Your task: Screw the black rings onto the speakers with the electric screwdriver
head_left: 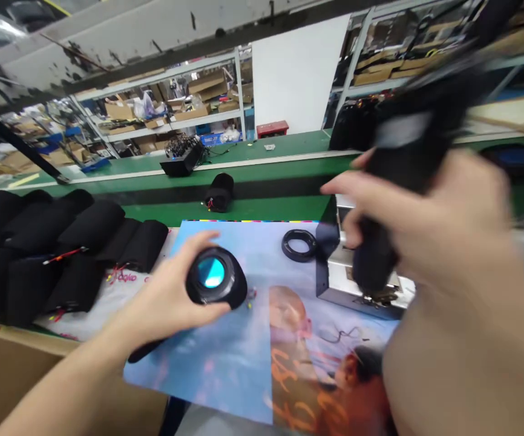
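Note:
My left hand (164, 300) is wrapped round a black cylindrical lens unit (219, 281). Its round glass, shining teal, faces up toward me over the poster sheet. At the right, my right hand (448, 224) grips a long black handheld power tool (407, 145), smeared by motion, so its exact kind is unclear. The tool is tilted and passes in front of an open metal box (341, 281). Between the hands, a black ring (299, 245) lies flat on the printed poster sheet (230, 363). Small coloured wire ends show beside the lens unit.
Several black fabric-like sleeves (89, 224) with wire ends are piled at the left. A cardboard box (12, 363) stands at the lower left. One more black cylinder (220, 192) lies on the green bench (271, 206). A metal beam (153, 36) crosses overhead; loaded shelves stand behind.

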`<state>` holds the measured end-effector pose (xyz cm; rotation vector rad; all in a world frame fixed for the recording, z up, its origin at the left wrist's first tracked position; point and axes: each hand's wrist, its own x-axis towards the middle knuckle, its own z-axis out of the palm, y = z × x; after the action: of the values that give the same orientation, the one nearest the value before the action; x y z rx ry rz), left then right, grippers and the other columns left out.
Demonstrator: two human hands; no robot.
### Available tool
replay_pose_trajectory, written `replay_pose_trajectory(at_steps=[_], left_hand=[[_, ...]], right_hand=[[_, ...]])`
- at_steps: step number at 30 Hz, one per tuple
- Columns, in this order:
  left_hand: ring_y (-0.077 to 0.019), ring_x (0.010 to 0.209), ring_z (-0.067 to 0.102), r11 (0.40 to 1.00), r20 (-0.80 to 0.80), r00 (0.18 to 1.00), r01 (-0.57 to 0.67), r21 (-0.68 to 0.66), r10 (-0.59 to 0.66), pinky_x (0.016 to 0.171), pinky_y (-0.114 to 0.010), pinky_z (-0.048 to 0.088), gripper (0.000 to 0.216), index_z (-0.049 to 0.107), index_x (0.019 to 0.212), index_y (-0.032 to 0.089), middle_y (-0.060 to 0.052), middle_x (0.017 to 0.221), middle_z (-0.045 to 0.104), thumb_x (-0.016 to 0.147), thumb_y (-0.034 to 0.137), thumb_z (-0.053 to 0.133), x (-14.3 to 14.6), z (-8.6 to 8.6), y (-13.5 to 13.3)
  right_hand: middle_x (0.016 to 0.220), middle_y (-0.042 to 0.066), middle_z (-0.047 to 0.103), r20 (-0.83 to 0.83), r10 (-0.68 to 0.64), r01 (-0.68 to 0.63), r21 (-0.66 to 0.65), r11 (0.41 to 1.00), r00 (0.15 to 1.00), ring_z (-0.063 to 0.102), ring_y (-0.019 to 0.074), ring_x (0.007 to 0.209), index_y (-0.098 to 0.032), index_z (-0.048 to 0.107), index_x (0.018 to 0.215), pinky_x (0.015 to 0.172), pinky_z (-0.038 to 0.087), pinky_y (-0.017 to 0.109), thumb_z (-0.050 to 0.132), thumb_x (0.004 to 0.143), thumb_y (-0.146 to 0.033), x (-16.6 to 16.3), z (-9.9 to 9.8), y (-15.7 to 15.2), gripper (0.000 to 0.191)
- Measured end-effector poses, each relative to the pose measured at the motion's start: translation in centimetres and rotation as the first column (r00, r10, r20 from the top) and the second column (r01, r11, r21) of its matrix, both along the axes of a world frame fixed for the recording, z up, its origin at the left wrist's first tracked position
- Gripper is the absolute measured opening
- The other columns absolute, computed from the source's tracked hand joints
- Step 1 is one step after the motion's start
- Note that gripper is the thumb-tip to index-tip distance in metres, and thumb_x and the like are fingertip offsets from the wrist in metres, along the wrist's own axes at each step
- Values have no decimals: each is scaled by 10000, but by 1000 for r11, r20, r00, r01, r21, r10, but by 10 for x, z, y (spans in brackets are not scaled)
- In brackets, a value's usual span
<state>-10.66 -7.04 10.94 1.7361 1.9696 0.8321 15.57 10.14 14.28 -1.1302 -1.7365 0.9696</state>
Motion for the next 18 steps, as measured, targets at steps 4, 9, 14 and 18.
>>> replay_pose_trajectory(at_steps=[4,9,14,18], left_hand=[[-372,1455,638,998,136,989,55,-28,-51,1216,-546,538,1016,383,1608,411,-78,1567,628,762,324,939,27,-48,-14],[-382,1441,647,926,492,863,-88,366,-112,1201,-538,543,1227,254,1621,352,-179,1585,584,679,727,945,34,-112,-6],[-414,1460,622,948,561,805,6,317,-193,1208,-550,530,1241,354,1565,301,-209,1594,577,586,682,1015,25,-119,-3],[-387,1500,590,976,562,808,73,206,-179,1246,-533,505,1135,376,1557,294,-177,1606,563,641,394,1038,20,-106,-9]], right_hand=[[619,-50,604,428,156,-60,-230,971,890,620,173,469,-215,544,1142,468,450,254,788,936,-461,-39,-27,-7,403],[820,2,651,651,222,-5,-317,948,726,593,106,594,-130,580,1307,647,549,259,710,1034,-411,-64,-83,-4,412],[1056,68,669,731,234,50,-345,937,641,662,135,853,-117,608,1350,801,623,291,653,1089,-447,-70,-105,-3,423],[1184,101,663,760,219,39,-306,951,612,680,179,1007,-117,613,1353,920,633,358,674,1077,-427,-75,-111,-10,420]])
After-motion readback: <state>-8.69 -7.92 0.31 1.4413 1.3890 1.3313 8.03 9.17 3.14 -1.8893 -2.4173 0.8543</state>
